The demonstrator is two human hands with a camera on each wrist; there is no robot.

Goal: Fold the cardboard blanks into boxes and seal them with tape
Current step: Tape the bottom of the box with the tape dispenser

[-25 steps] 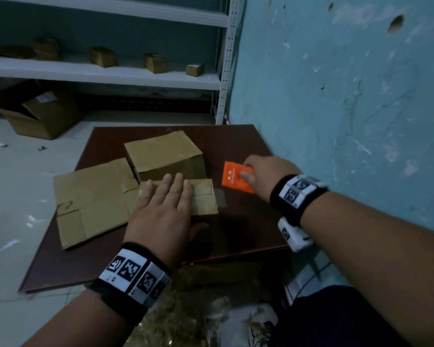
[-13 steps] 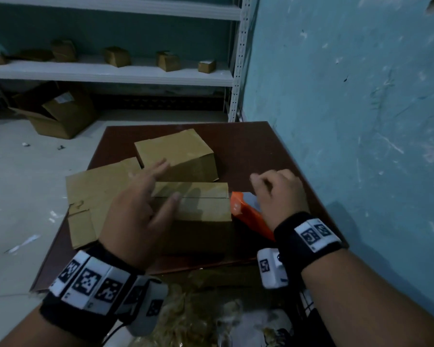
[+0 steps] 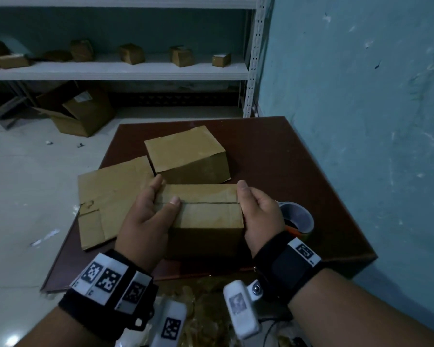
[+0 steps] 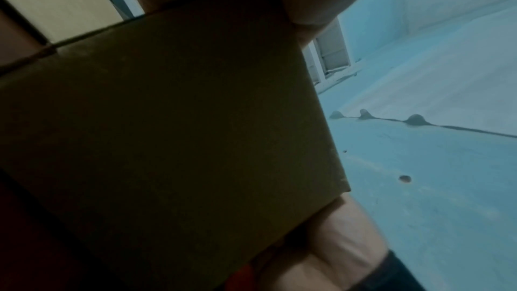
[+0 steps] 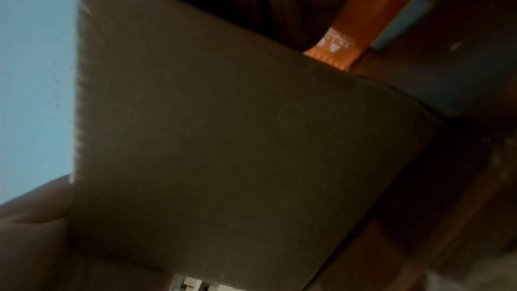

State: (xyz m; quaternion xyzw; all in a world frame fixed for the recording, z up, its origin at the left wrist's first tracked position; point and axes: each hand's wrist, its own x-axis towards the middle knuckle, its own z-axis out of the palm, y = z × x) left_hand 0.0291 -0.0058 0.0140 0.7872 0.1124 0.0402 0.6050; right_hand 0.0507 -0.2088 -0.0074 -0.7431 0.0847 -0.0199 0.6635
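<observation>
A folded brown cardboard box (image 3: 206, 216) stands near the front of the dark table (image 3: 286, 156), its two top flaps meeting in a seam. My left hand (image 3: 150, 211) grips its left end, thumb lying on the seam. My right hand (image 3: 258, 214) grips its right end, thumb on the top corner. The box side fills the left wrist view (image 4: 173, 132) and the right wrist view (image 5: 223, 141). An orange tape dispenser with its roll (image 3: 297, 219) lies on the table just right of my right hand. A second folded box (image 3: 186, 156) sits behind. A flat cardboard blank (image 3: 110, 199) lies at left.
A blue wall (image 3: 361, 96) runs close along the table's right side. A white shelf (image 3: 120, 68) at the back carries several small boxes. A large open carton (image 3: 78, 111) sits on the floor beneath it. Crumpled plastic wrapping (image 3: 206, 309) lies below the table's front edge.
The box went from lying flattened under my left palm to standing upright between both hands. My right hand has let go of the orange dispenser, which now lies on the table.
</observation>
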